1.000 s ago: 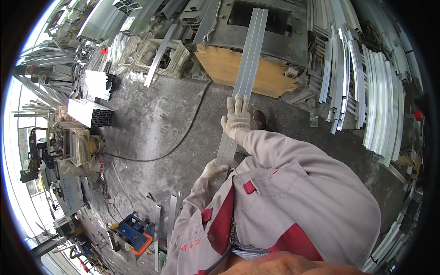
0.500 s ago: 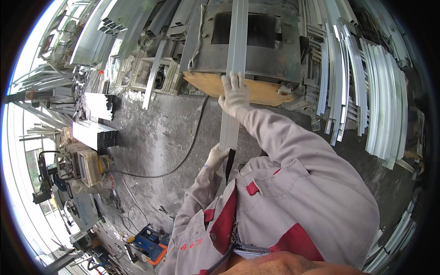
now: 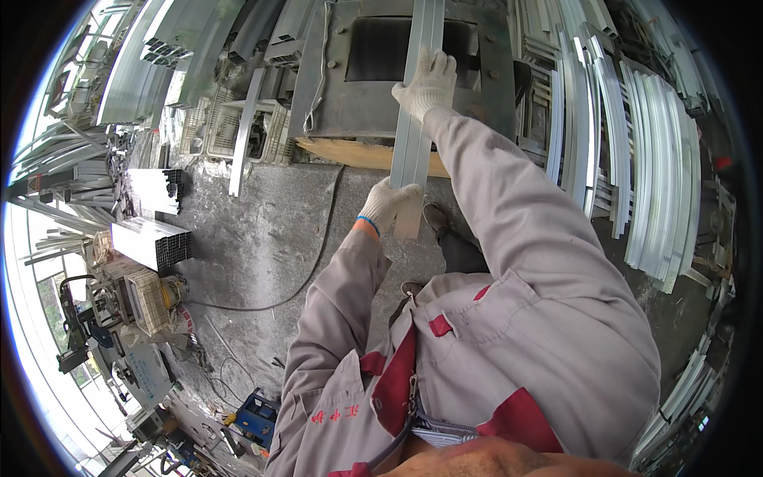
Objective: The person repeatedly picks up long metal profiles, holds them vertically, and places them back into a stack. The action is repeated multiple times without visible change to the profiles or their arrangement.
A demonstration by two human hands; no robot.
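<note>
A long silver-grey metal profile [image 3: 409, 151] runs from in front of my body away over a dark metal furnace-like box [image 3: 350, 107]. My left hand [image 3: 383, 205], in a cream knitted glove, grips the profile near its close end, thumb across the top; the fingers underneath are hidden. Farther along, my gloved right hand [image 3: 429, 83] lies on the profile with its fingers stretched out and its thumb apart, toward the left edge. A brownish end [image 3: 408, 222] of the profile sticks out toward me past my left hand.
A wooden board [image 3: 350, 153] lies along the box's front edge. Plastic crates [image 3: 246, 131] stand to its left, and long metal profiles [image 3: 660, 175] are stacked at right. Bundled square tubes [image 3: 151, 242] lie left. A dark cable [image 3: 322, 238] crosses the floor; a blue tool [image 3: 256, 417] sits lower left.
Both hands have moved forward, away from my body. The profile's near end has shifted away too, and my feet now show below it. The view has shifted slightly.
</note>
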